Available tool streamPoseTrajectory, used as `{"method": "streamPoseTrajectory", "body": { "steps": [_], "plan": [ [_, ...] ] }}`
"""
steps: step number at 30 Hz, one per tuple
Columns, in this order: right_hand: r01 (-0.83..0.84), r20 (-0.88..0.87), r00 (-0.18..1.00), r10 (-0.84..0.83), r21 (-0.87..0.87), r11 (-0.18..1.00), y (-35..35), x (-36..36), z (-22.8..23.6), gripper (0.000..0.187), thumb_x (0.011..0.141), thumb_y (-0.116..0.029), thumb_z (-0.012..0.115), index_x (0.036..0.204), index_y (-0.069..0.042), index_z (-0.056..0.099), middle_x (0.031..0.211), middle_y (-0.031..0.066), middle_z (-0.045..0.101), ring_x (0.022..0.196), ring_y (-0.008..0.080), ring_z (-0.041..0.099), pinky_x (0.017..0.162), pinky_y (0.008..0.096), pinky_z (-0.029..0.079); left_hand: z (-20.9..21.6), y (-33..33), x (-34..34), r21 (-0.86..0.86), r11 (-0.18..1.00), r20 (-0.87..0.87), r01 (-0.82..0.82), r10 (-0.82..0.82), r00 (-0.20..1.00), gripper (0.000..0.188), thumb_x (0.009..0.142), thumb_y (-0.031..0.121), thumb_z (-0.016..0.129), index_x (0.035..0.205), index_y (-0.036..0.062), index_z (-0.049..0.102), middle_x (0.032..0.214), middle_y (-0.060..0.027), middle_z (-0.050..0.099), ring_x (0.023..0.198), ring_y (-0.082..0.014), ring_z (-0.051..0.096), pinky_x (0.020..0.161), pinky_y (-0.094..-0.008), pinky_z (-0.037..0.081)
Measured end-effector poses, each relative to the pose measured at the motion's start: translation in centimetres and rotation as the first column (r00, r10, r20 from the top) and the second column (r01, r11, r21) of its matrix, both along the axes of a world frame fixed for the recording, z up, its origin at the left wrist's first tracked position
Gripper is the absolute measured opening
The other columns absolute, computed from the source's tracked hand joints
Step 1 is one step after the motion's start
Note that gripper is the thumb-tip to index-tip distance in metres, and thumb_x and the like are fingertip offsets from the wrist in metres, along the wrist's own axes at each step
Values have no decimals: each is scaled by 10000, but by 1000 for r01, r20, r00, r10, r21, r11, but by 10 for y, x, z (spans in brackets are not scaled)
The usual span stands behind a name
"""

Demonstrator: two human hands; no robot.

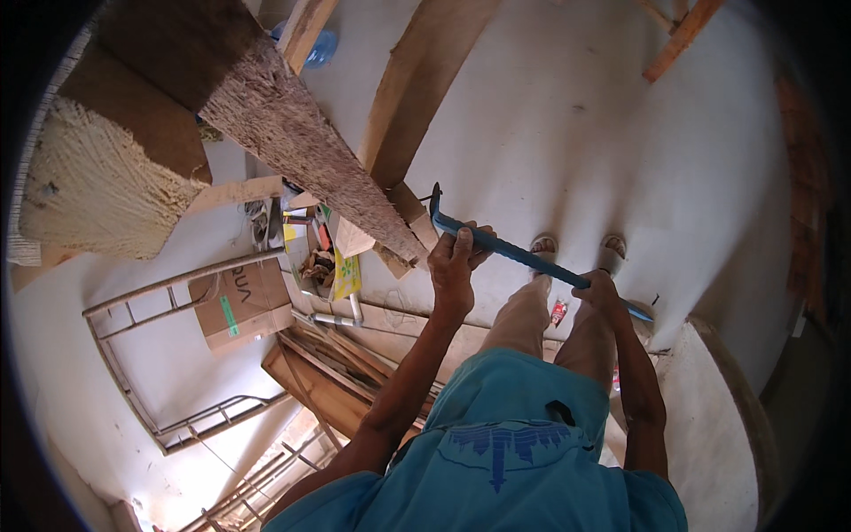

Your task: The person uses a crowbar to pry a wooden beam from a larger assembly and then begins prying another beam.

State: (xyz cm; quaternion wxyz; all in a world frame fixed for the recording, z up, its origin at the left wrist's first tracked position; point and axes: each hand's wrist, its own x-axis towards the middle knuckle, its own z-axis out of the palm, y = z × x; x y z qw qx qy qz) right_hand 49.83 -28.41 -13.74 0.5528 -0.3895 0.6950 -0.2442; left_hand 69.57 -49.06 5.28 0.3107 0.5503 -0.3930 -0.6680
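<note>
A blue crowbar (523,254) spans the space in front of my body, slanting down from left to right. My left hand (454,269) is closed round it near the hooked end. My right hand (600,291) grips it lower down, close to its flat blue tip. The dark claw of the hook points up beside the end of a rough wooden beam (301,142); I cannot tell whether it touches the wood. A small dark piece, perhaps a nail, shows at the claw, too small to make out.
Another timber (425,80) rises behind the rough beam. At left are a cardboard box (239,306), a metal frame (128,390) and a box of tools (324,257). Wooden boards (324,368) lie beside my left arm. A curved pale wall (718,417) stands at right.
</note>
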Motion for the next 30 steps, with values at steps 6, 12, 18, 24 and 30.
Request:
{"method": "streamPoseTrajectory", "body": {
  "steps": [6, 12, 18, 24, 30],
  "plan": [
    [5, -93, 996, -12, -79, 997, 13, 3, 1, 248, 683, -266, 760, 802, -50, 733, 630, 128, 626, 594, 245, 617, 625, 400, 482, 60, -6, 42, 171, 848, 205, 502, -529, 823, 373, 987, 271, 605, 1145, -67, 632, 1019, -113, 678, 942, -163, 665, 870, -295, 550],
    [83, 11, 996, -83, -1, 997, 9, 12, 2, 239, 683, -251, 743, 813, -51, 734, 678, 168, 633, 625, 270, 625, 627, 405, 475, 161, -50, 81, -551, 700, 569, 454, -83, 818, 642, 851, 527, 720, 1162, -23, 608, 1126, -130, 633, 1028, -235, 642, 880, -384, 549],
    [69, -77, 995, -66, 30, 997, 11, 29, 8, 272, 700, -311, 743, 842, -79, 749, 706, 134, 674, 678, 281, 663, 685, 422, 519, 159, -101, 17, -832, 369, 459, 415, 39, 887, 953, 807, 668, 666, 1367, -62, 416, 1307, -195, 527, 1207, -287, 537, 967, -413, 486],
    [128, -59, 990, -127, 19, 992, 23, 24, 21, 276, 693, -328, 742, 821, -84, 746, 733, 139, 680, 700, 308, 660, 695, 431, 516, 138, -121, -8, -805, 490, 293, 336, -164, 942, 876, 813, 614, 683, 1296, -84, 468, 1066, -181, 632, 978, -269, 648, 857, -391, 530],
    [104, -213, 971, -104, -9, 994, 26, 31, 1, 255, 700, -322, 750, 829, -105, 718, 780, 124, 666, 758, 322, 646, 733, 449, 495, 131, -115, -2, -777, 445, 508, 445, 26, 861, 684, 781, 511, 749, 1118, -58, 577, 929, -112, 651, 825, -206, 637, 744, -336, 521]
  ]
}}
